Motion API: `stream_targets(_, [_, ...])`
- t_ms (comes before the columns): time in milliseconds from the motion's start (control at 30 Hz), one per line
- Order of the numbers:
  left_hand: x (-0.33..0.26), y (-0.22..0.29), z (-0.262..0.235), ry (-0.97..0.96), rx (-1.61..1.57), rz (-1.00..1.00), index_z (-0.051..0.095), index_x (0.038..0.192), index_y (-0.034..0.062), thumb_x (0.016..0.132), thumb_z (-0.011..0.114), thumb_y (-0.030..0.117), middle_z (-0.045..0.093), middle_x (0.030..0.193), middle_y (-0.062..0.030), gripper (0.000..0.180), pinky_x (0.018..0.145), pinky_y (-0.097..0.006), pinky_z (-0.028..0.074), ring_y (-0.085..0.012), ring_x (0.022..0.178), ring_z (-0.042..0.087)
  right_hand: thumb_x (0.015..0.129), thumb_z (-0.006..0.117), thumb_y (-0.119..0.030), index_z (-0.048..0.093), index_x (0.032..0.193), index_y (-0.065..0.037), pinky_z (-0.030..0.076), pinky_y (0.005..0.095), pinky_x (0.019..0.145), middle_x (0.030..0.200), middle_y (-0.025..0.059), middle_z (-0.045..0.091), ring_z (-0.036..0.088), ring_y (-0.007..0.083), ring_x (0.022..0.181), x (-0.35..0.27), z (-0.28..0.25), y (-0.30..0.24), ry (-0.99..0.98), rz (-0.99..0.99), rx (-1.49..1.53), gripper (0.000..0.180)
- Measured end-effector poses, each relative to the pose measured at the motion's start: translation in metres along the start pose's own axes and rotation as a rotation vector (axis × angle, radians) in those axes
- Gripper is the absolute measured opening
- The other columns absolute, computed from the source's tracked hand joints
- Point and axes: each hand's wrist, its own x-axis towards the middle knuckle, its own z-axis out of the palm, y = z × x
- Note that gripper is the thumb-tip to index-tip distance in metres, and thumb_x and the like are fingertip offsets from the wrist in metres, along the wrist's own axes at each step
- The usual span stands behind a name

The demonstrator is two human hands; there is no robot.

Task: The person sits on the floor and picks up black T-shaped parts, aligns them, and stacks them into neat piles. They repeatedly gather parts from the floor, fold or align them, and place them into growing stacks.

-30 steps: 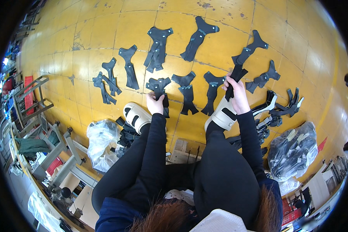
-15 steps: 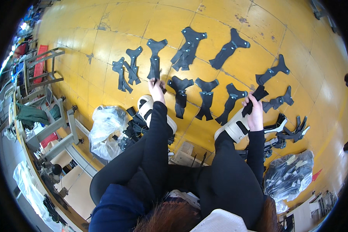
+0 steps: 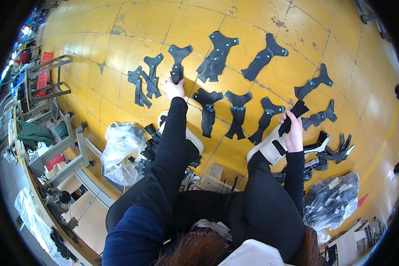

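My left hand (image 3: 174,88) reaches forward over the floor, its fingers closed at the lower end of a dark fabric strip (image 3: 176,73). That strip lies against a black Y-shaped fabric piece (image 3: 180,52) with small pale tags. Near my right shoe, my right hand (image 3: 292,131) grips a small bundle of black fabric strips (image 3: 295,116), which stick out above the fingers. Between my hands lie more Y-shaped pieces with strips on them, such as one black stack (image 3: 207,111) and another beside it (image 3: 237,113).
Further stacks (image 3: 217,55) lie beyond on the yellow tiled floor (image 3: 142,26). A clear plastic bag (image 3: 122,150) and loose black pieces sit left of my left shoe (image 3: 193,142). A filled plastic bag (image 3: 332,199) lies at right. Metal-framed tables (image 3: 82,150) stand at left.
My left hand has moved forward and slightly left, onto the lower end of the Y-shaped piece's stack. The right hand has stayed almost in place with its bundle.
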Motion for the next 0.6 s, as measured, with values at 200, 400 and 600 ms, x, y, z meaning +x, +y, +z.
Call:
stream_targets(200, [-0.003,-0.007,-0.006,0.119,-0.106,0.036,0.059,0.089,-0.0013,0.065,0.08,0.021,0.062,0.088,-0.0181,0.038,0.079,-0.041,0.046,-0.0366,0.087,0.059,0.092,0.057,-0.011,0.054,0.1,-0.003,0.041,0.0257,0.062,0.077,0.0023,0.052,0.049,0.0102,0.069,0.001,-0.001,0.0,-0.027,-0.007,-0.003,0.012])
stream_targets(400, [-0.01,-0.006,-0.019,0.125,-0.345,-0.026,0.06,0.091,-0.0014,0.068,0.077,0.018,0.064,0.082,-0.0156,0.035,0.073,-0.037,0.047,-0.0293,0.076,0.061,0.092,0.057,-0.012,0.054,0.101,-0.002,0.041,0.0251,0.063,0.079,0.0022,0.052,0.049,0.01,0.071,0.0,0.003,0.004,-0.031,0.008,-0.007,0.014])
stream_targets(600, [-0.096,0.112,-0.04,-0.302,-1.062,-0.059,0.058,0.099,0.0017,0.076,0.07,0.003,0.063,0.091,-0.0055,0.025,0.075,-0.028,0.046,-0.014,0.082,0.058,0.093,0.058,-0.017,0.055,0.103,-0.001,0.044,0.0257,0.066,0.08,0.0025,0.054,0.051,0.0109,0.072,0.004,0.015,0.012,-0.048,0.039,-0.047,0.019])
